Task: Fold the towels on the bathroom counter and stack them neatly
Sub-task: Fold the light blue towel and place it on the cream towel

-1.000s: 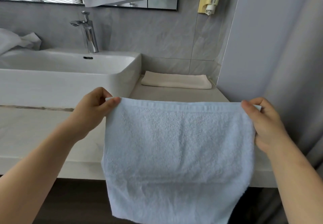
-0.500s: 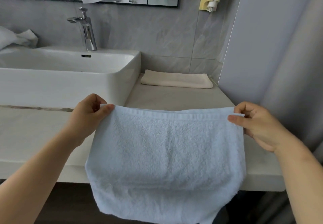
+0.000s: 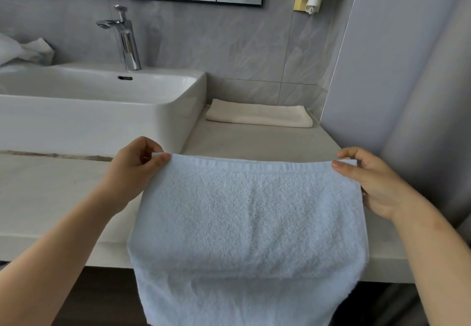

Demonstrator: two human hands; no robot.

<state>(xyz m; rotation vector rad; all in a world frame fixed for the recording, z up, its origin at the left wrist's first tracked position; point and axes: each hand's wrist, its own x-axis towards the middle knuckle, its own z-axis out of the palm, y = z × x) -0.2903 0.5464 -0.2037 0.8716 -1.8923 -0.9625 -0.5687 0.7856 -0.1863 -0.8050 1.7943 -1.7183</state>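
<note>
A beige towel (image 3: pixel 260 115) lay folded on the far right of the counter (image 3: pixel 254 142). The left hand (image 3: pixel 135 170) and right hand (image 3: pixel 369 180) had fingers clamped on the top corners of the blue towel (image 3: pixel 249 218), which hung over the near edge, apparently half folded, not yet stacked

I see only the person's arms and grips on my feed. The left forearm (image 3: pixel 51 257) is uncovered along all of its visible length, and so is the right forearm (image 3: pixel 433 257). The left grip (image 3: pixel 132 170) and right grip (image 3: pixel 374 185) are both bare, with short, plain nails (image 3: pixel 337 164). A thin dark band (image 3: pixel 364 194) shows low on one finger of the right grip; it may be a ring, but it is too small to tell.
</note>
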